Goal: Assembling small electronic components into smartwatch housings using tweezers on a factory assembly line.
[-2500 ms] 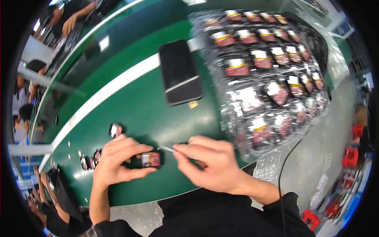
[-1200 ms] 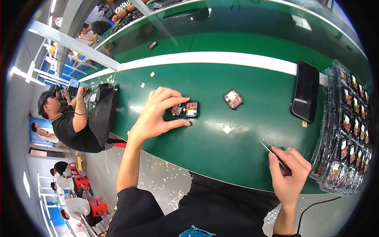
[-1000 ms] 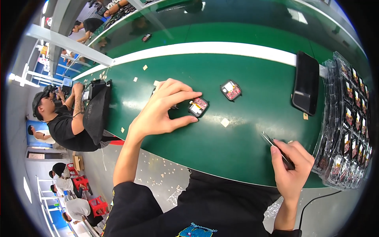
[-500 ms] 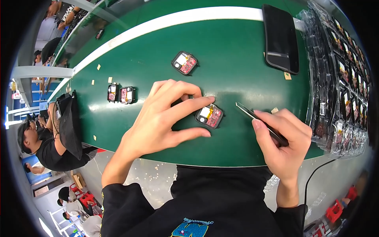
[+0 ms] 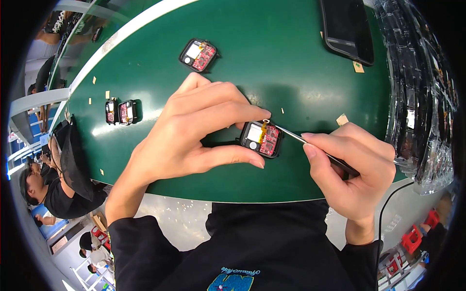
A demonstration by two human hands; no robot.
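On a green work surface, the left hand pinches a small square black casing with an exposed red circuit board between thumb and fingers, likely to steady it. The right hand, curled closed around thin metal tweezers, touches their tip to the casing's top edge, which lies between both hands.

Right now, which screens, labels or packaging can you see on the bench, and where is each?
Phone: far right of the green bench, flat black slab, screen dark.
Clear plastic trays: stacked along the right edge, wrapped in film, holding small red and black parts.
Small tan stickers: scattered on the bench, one lying just beyond the right hand.
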